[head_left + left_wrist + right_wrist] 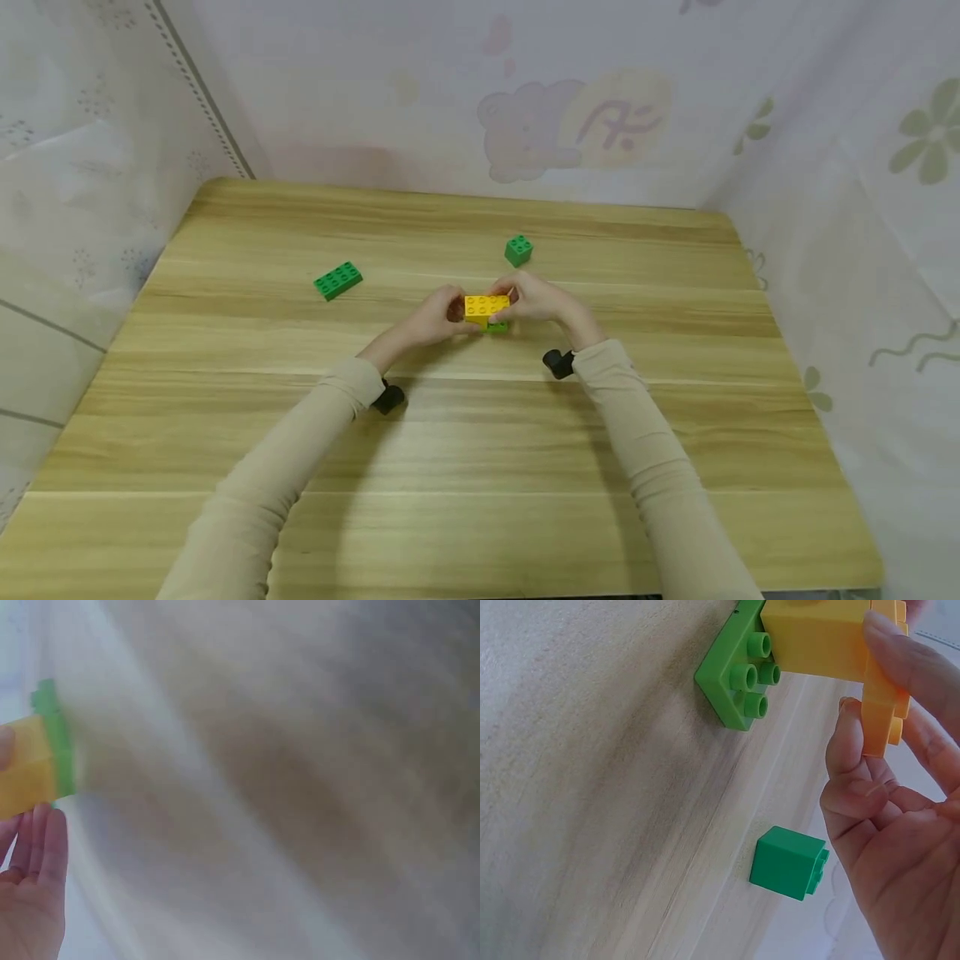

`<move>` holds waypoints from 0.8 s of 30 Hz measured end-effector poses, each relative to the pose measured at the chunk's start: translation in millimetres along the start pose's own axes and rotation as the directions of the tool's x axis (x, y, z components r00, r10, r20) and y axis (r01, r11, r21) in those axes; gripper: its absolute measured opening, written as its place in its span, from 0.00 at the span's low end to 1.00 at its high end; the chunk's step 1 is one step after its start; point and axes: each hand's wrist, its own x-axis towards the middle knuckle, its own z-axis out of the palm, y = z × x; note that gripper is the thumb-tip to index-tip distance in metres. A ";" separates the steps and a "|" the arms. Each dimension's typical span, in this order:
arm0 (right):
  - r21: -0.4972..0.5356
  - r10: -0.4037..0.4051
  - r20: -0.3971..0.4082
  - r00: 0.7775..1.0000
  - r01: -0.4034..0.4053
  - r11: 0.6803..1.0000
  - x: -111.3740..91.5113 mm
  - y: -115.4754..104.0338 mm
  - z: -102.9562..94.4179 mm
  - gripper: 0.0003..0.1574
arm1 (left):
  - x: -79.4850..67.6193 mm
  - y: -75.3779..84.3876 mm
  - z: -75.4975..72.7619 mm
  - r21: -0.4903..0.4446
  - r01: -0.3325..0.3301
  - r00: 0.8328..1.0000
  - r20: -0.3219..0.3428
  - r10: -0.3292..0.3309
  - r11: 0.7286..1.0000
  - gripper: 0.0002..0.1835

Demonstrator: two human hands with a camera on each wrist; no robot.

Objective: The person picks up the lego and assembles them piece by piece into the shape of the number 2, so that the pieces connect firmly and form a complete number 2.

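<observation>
Between both hands is a toy brick stack: a light green plate [739, 679] at the bottom, a yellow brick [817, 637] on part of it, and a thin orange-yellow plate [877, 720] on top, overhanging the brick. My right hand [536, 298] pinches the top plate [487, 302] with thumb and fingers. On the stack's other side my left hand [435, 318] holds it low, thumb toward me. In the left wrist view, the left hand's [34, 892] fingers lie against the stack. Several bare studs of the light green plate show in the right wrist view.
Beyond the right hand stands a small dark green brick [518, 250], also in the right wrist view. Farther left lies a longer dark green brick [338, 281]. All are on a wooden table [480, 467], with patterned cloth [420, 100] behind and at the sides.
</observation>
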 end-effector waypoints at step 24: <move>0.027 0.030 -0.044 0.999 -0.029 0.999 -12.0 9.2 11.2 0.26 | -2.9 21.8 -6.9 0.128 0.001 0.999 -0.051 0.006 0.992 0.20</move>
